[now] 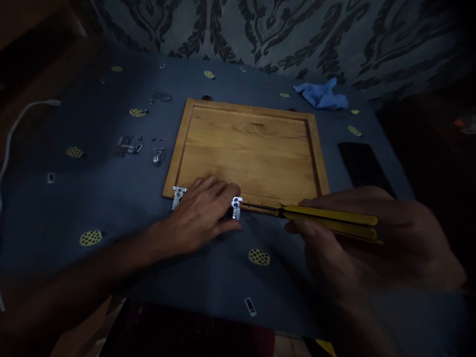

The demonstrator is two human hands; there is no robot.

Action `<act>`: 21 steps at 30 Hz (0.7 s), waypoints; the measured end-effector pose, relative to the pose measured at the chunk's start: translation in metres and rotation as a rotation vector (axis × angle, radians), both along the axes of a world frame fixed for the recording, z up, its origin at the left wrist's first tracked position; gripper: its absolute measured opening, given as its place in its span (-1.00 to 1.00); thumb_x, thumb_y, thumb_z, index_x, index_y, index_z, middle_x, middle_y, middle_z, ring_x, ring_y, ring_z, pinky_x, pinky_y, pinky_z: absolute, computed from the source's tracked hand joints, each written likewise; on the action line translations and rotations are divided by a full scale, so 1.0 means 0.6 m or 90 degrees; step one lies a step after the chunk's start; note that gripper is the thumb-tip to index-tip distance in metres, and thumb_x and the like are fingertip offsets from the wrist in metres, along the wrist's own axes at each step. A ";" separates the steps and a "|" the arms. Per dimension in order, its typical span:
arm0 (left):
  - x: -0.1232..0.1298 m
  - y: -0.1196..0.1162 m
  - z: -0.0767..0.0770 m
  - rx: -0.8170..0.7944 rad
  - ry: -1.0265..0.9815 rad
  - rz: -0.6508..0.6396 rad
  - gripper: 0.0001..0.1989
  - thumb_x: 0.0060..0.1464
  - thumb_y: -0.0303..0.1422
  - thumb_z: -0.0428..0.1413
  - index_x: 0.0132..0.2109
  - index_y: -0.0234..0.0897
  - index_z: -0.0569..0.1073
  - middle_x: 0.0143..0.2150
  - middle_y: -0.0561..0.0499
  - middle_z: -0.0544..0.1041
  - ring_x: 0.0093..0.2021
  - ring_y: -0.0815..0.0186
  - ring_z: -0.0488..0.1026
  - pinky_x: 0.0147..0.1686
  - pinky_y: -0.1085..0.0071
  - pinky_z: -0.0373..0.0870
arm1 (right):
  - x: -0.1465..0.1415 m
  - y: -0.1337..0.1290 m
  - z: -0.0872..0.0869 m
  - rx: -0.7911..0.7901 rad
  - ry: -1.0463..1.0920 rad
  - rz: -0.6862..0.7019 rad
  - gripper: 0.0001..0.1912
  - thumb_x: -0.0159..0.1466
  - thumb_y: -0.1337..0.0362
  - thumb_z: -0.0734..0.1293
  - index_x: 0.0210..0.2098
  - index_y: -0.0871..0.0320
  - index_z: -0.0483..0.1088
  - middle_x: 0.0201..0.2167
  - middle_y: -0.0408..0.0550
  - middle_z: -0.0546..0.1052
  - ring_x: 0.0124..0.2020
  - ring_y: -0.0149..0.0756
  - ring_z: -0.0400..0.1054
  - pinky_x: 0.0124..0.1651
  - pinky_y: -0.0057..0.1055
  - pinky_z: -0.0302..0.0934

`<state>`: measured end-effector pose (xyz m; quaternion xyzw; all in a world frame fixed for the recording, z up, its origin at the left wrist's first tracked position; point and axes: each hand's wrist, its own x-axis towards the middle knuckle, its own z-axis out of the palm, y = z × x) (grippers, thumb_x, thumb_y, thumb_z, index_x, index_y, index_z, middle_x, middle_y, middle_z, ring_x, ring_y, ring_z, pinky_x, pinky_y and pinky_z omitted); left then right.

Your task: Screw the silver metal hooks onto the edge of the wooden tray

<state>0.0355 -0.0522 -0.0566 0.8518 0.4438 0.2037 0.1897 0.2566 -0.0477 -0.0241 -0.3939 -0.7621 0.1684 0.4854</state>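
hinge (236, 208) by the left hand (199, 210) possibly meets the dim-tipped screwdriver (329, 216).

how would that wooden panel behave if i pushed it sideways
The wooden panel looks stiff, with a frame around its broad middle, so it would probably move as one piece. Lying flat, it seems unlikely to roll or tip. The metal piece jutting past its near left corner might snag or shift, though I can't tell how firmly it is attached.
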 end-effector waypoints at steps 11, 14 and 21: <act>0.001 -0.002 -0.001 0.000 -0.003 0.005 -0.60 0.18 -0.13 0.29 -0.02 -0.27 0.37 -0.13 -0.05 0.51 -0.07 0.10 0.39 -0.09 0.19 0.37 | -0.013 -0.006 -0.013 -0.024 0.017 -0.035 -0.83 0.23 0.11 0.52 -0.33 -0.03 0.48 -0.43 -0.09 0.59 -0.45 -0.21 0.49 -0.50 -0.25 0.35; 0.001 -0.001 0.000 -0.001 0.004 0.006 -0.61 0.18 -0.14 0.30 -0.03 -0.27 0.38 -0.13 -0.05 0.51 -0.07 0.10 0.39 -0.09 0.19 0.37 | -0.011 -0.004 -0.016 -0.021 0.012 -0.034 -0.82 0.22 0.11 0.53 -0.33 -0.04 0.48 -0.43 -0.10 0.58 -0.45 -0.20 0.48 -0.49 -0.24 0.35; 0.002 -0.001 0.003 0.000 0.011 0.005 -0.62 0.19 -0.15 0.29 -0.03 -0.30 0.39 -0.14 -0.05 0.51 -0.08 0.11 0.39 -0.10 0.20 0.36 | -0.018 -0.004 -0.005 -0.024 -0.001 0.008 -0.87 0.23 0.17 0.53 -0.28 -0.05 0.50 -0.44 -0.13 0.58 -0.47 -0.22 0.46 -0.48 -0.24 0.35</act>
